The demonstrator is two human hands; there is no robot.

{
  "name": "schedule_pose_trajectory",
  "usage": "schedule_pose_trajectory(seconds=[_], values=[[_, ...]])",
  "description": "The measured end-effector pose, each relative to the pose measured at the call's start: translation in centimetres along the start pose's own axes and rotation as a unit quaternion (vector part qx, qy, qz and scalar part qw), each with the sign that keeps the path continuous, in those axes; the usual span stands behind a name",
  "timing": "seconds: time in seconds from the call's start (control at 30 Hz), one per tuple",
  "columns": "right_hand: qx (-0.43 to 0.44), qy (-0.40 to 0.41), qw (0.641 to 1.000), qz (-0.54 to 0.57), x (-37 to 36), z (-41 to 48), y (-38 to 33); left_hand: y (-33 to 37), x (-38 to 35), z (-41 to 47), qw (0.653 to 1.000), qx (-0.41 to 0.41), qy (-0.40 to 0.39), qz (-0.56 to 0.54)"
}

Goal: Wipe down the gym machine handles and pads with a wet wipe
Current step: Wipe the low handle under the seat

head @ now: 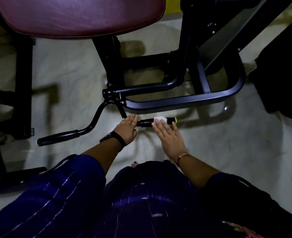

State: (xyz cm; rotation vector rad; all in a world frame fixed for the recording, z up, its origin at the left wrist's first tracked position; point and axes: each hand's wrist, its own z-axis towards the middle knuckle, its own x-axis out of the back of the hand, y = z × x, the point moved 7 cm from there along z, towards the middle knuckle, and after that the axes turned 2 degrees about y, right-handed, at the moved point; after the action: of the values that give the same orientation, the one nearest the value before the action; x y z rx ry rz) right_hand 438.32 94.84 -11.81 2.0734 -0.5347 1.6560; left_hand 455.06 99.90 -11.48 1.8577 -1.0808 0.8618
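Note:
A black handle grip [146, 123] with a yellow end cap [175, 119] sticks out to the right from the machine's bent black bar. A white wet wipe [159, 118] lies over this grip. My right hand [169, 137] lies flat with straight fingers on the wipe and the grip. My left hand [127, 130] holds the bar just left of the grip, fingers curled over it. A second black handle grip [57, 137] sticks out at the lower left. A dark red seat pad [79, 16] fills the top of the view.
The black tubular frame [184, 102] loops just beyond the handle. Another black stand [23, 86] rises at the left and a dark object [282, 79] sits at the right. The floor [227, 143] is pale. My dark blue clothing [141, 203] fills the bottom.

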Motion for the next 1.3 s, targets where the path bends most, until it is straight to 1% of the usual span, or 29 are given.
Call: schedule_pose_trajectory(seconds=[0.1,0.23,0.3,0.4,0.47,0.57,0.63,0.73,0.8,0.87,0.9,1.0,1.1,1.2,1.3], values=[[-0.059,-0.029,0.998,0.011,0.7,0.8,1.7,0.1,0.0,-0.1,1.0,-0.004,0.008,0.001],[-0.091,-0.063,0.989,0.094,2.2,4.5,0.0,0.2,-0.2,-0.2,1.0,0.0,0.015,0.004],[-0.065,-0.06,0.991,0.103,3.0,6.0,-2.0,0.1,-0.2,-0.2,1.0,0.004,0.011,0.013],[0.007,-0.06,0.996,0.068,2.8,6.2,-4.7,0.2,-0.1,-0.1,1.0,-0.003,0.005,0.025],[0.032,-0.036,0.997,0.052,2.3,5.1,-4.8,0.1,-0.1,-0.1,1.0,-0.001,0.008,0.018],[0.055,-0.011,0.998,-0.006,1.1,2.3,-2.7,0.0,-0.3,0.0,1.0,-0.009,0.009,0.006],[0.03,-0.013,0.999,-0.012,0.6,0.9,-0.1,-0.1,-0.3,0.1,1.0,-0.011,0.007,0.007],[-0.022,-0.055,0.998,-0.007,0.3,0.8,1.9,-0.2,-0.4,0.1,1.0,-0.012,0.004,0.004],[-0.079,-0.077,0.993,0.035,1.0,2.3,1.7,-0.3,-0.4,0.1,1.0,-0.011,0.004,0.006],[-0.122,-0.07,0.987,0.081,2.1,4.5,0.7,-0.2,-0.5,0.0,1.0,-0.008,0.001,0.006],[-0.119,-0.075,0.986,0.088,2.6,5.5,-0.3,-0.2,-0.5,0.0,1.0,-0.006,0.0,0.006],[-0.041,-0.083,0.993,0.075,3.1,7.3,-4.0,-0.1,-0.5,0.2,1.0,-0.004,-0.011,0.015],[-0.009,-0.077,0.992,0.098,2.6,6.1,-5.5,-0.3,-0.5,0.2,1.0,-0.001,-0.019,0.015],[0.02,-0.053,0.992,0.109,1.3,3.5,-3.6,-0.2,-0.6,0.2,1.0,-0.005,-0.017,0.023],[-0.019,-0.054,0.994,0.088,0.6,1.4,0.3,-0.2,-0.7,0.3,1.0,-0.007,-0.015,0.026]])
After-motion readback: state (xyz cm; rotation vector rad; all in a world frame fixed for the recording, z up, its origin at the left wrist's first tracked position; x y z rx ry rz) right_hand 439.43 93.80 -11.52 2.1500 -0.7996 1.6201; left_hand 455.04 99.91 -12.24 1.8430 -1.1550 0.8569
